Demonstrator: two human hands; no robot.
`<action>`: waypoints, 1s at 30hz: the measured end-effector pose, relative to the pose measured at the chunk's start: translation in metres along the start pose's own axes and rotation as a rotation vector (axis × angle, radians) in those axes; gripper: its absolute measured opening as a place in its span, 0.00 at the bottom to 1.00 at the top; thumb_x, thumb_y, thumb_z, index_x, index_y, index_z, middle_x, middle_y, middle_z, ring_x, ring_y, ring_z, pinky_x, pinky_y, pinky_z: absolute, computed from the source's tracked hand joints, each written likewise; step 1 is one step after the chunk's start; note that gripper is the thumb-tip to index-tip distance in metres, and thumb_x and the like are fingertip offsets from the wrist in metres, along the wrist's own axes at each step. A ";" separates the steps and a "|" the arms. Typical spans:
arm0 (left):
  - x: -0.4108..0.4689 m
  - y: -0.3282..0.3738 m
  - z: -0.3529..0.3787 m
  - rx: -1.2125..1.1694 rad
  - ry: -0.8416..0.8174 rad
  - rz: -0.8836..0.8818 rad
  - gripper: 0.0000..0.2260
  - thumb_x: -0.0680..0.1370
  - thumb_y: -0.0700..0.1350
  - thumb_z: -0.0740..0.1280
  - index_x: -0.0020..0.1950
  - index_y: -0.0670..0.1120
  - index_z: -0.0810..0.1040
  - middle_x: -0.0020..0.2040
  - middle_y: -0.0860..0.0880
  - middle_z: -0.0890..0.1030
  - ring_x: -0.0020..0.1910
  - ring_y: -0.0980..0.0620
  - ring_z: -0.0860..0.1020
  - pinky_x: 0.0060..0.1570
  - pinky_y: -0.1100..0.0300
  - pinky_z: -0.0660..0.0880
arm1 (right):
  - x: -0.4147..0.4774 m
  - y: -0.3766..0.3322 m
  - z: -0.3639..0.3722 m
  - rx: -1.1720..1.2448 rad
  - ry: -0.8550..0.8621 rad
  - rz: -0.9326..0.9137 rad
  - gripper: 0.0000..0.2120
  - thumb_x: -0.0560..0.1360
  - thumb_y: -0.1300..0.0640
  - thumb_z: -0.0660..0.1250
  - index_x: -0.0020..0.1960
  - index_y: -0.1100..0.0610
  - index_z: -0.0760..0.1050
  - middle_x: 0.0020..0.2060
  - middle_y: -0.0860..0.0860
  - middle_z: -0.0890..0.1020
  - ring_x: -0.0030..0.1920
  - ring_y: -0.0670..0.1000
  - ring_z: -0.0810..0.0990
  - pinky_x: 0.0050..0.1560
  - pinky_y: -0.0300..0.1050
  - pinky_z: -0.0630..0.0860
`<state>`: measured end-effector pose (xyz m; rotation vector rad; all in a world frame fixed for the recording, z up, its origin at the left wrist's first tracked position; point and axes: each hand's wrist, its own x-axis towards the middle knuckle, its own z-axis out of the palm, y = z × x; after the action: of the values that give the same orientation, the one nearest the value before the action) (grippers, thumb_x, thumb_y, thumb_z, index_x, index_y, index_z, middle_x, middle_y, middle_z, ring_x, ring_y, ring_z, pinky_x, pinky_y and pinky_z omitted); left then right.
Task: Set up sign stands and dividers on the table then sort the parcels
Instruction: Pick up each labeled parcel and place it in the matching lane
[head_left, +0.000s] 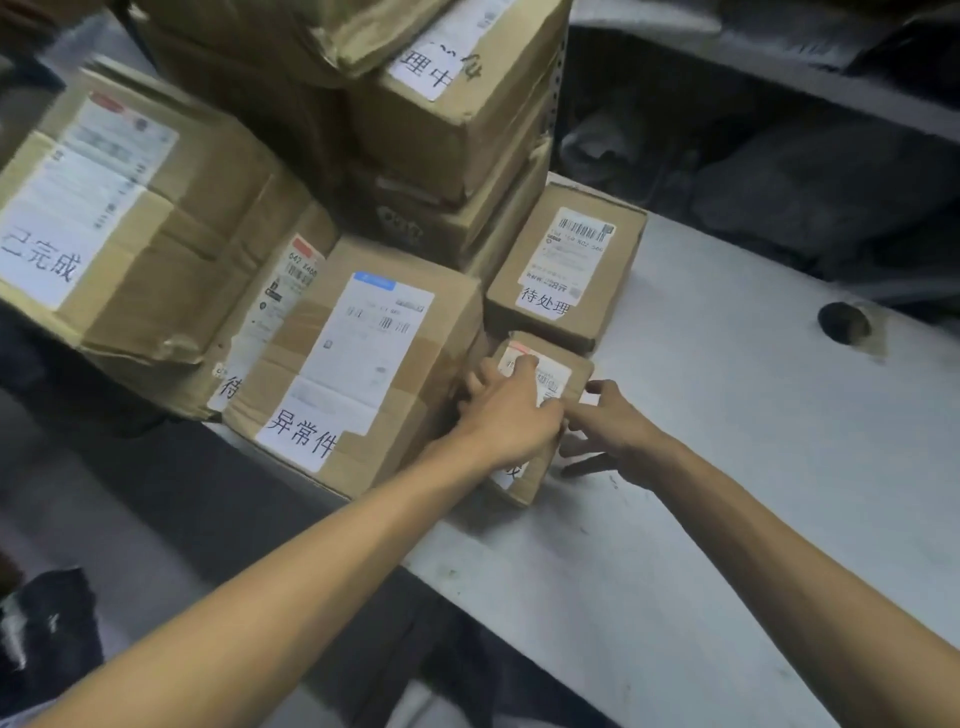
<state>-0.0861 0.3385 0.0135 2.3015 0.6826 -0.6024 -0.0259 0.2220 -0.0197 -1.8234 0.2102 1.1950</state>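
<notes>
A small cardboard parcel (573, 375) with a white shipping label stands on the white table (727, 467), against a larger parcel (358, 364) with a handwritten label. My left hand (506, 413) lies over the small parcel's top with its fingers curled over the far left edge, gripping it. My right hand (608, 434) is at the parcel's right side, fingers spread and fairly straight, thumb and fingertips touching the cardboard. The lower part of the small parcel is hidden by my hands. Just behind it stands a medium parcel (566, 265) with a barcode label.
A big dented parcel (130, 208) leans at the left, over another parcel (280, 291). A stack of boxes (452, 114) rises at the back. Dark bags (779, 182) lie beyond the table. A round dark hole (841, 322) is in the tabletop at the right.
</notes>
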 end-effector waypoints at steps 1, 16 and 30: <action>0.004 0.001 -0.001 0.019 0.002 -0.003 0.26 0.80 0.50 0.60 0.77 0.51 0.58 0.71 0.40 0.59 0.72 0.38 0.57 0.71 0.45 0.61 | 0.001 0.001 0.000 0.028 -0.010 0.004 0.36 0.75 0.53 0.72 0.75 0.52 0.54 0.54 0.56 0.76 0.42 0.56 0.78 0.50 0.61 0.82; 0.005 -0.002 0.005 -0.055 0.000 0.195 0.33 0.73 0.45 0.71 0.75 0.58 0.65 0.68 0.46 0.67 0.67 0.41 0.67 0.69 0.52 0.65 | -0.024 0.036 0.019 0.345 0.170 -0.098 0.34 0.74 0.62 0.71 0.73 0.47 0.58 0.54 0.53 0.82 0.51 0.58 0.84 0.49 0.62 0.82; -0.030 0.023 0.009 -0.514 -0.360 0.049 0.13 0.81 0.49 0.55 0.47 0.50 0.78 0.40 0.52 0.78 0.42 0.46 0.75 0.54 0.45 0.73 | -0.069 0.082 0.010 0.586 0.406 -0.089 0.30 0.77 0.69 0.62 0.73 0.48 0.60 0.48 0.49 0.79 0.42 0.47 0.79 0.30 0.44 0.74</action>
<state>-0.0973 0.3079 0.0349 1.6760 0.5290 -0.7007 -0.1149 0.1610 -0.0150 -1.5063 0.6320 0.5984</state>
